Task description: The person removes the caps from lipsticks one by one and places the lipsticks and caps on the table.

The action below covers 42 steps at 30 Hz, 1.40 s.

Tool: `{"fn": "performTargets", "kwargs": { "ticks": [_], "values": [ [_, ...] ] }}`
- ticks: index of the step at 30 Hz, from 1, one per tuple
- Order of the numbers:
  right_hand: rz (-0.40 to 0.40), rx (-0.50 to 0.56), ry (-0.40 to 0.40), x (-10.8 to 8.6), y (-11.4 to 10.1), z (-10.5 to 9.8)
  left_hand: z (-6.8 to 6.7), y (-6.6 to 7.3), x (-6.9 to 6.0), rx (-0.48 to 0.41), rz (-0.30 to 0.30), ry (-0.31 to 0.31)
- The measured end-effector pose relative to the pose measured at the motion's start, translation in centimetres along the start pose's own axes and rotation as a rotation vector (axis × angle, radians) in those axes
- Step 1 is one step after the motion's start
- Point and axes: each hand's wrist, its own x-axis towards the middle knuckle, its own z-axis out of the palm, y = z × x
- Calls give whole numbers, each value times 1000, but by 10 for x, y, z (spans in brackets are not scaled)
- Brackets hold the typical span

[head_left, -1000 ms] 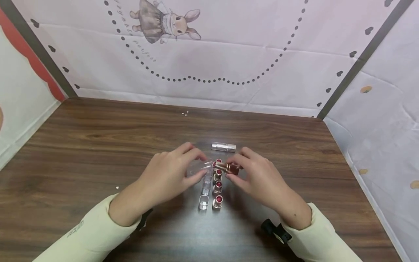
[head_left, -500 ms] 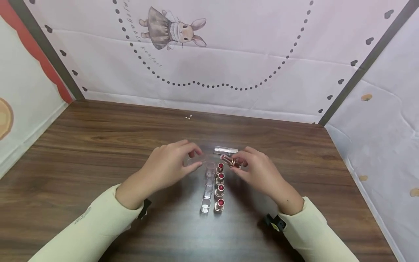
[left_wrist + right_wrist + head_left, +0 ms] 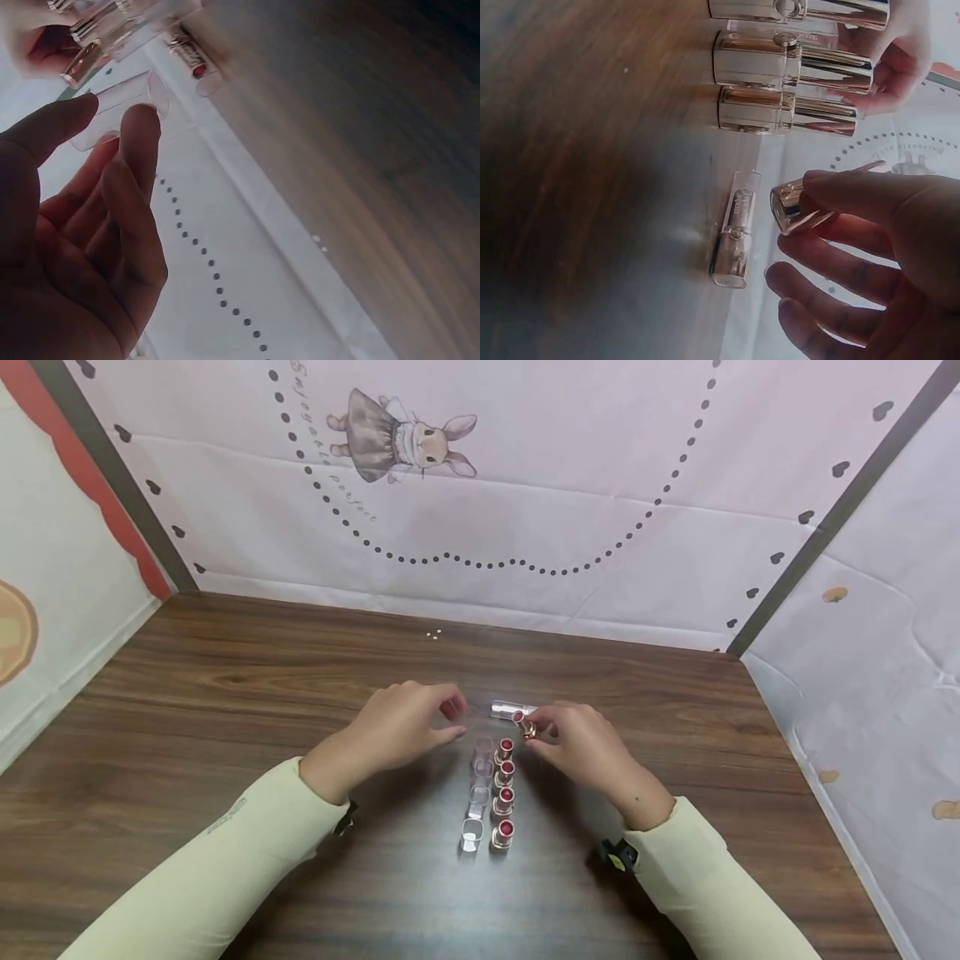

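My left hand (image 3: 401, 727) pinches a clear plastic lipstick cap (image 3: 112, 109) between thumb and fingers; in the head view that cap is barely visible. Opposite it, my right hand (image 3: 581, 747) grips an uncapped lipstick (image 3: 522, 724) by its base, above the table with its red tip upward. Closer to me, several uncapped red lipsticks (image 3: 504, 802) stand upright in a line. Alongside them on the left runs a line of several clear caps (image 3: 472, 835), upright with their openings up. Behind the lines lies a capped lipstick (image 3: 510, 710) on its side, partly covered by my right hand.
The items stand on a dark wood-grain table (image 3: 247, 693). A few tiny white bits (image 3: 433, 634) lie near its back edge. Fabric with a printed rabbit (image 3: 405, 437) hangs behind, and a white side panel (image 3: 862, 693) borders the right.
The lipstick in my right hand has parted from the left hand's cap and swung from nearly level to upright. It is now lower, beside the back end of the lipstick line.
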Motion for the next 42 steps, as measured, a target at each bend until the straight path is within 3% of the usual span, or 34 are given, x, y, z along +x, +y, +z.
{"fn": "performTargets", "kwargs": {
  "ticks": [9,19,42],
  "values": [
    [-18,11,-37,6,1,5,11,-5,9,-38,1,-80],
    [-14,47,-87,15,1,12,21,-4,20,-73,-39,-182],
    [-47,75,-112,26,3,21,28,-4,24,-65,-38,-176]
  ]
}}
